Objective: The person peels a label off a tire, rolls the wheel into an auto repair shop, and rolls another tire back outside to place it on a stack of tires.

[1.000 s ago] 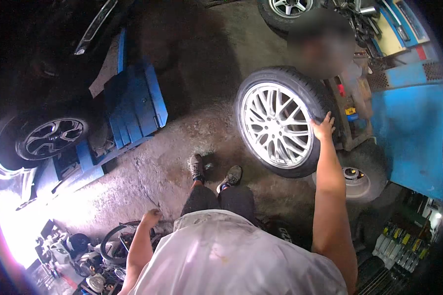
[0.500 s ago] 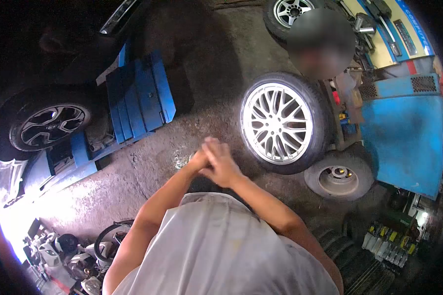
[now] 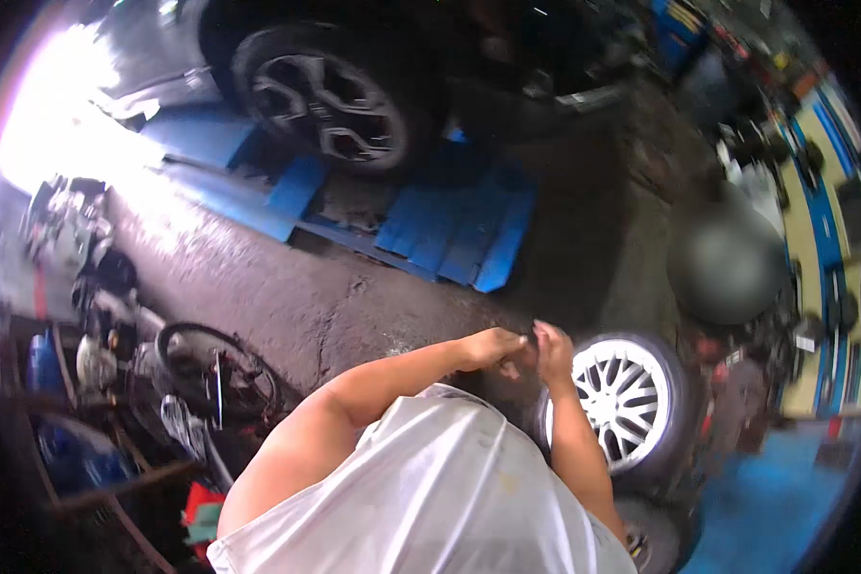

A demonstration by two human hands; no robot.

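In front of my white shirt (image 3: 450, 469), my two hands are close together with a small gap between them. My left hand (image 3: 494, 350) points to the right, its fingers loosely bent and slightly blurred, and nothing shows in it. Fingers up, my right hand (image 3: 552, 354) is raised beside the left, and I see nothing held there either. Just beyond the right hand and forearm is a tyre with a white multi-spoke rim (image 3: 622, 397). The forearm covers part of that wheel.
A car wheel (image 3: 325, 100) is above a blue lift ramp (image 3: 459, 230) ahead. A bicycle wheel (image 3: 215, 368) and a shelf (image 3: 124, 483) stand at left. Another tyre (image 3: 655, 536) lies at lower right beside a blue panel (image 3: 765, 507). A blurred person (image 3: 727, 258) is at right.
My hands, clasped together before, have come apart. The view has swung left, so the car and ramp now lie ahead and the white-rimmed wheel appears lower and further right.
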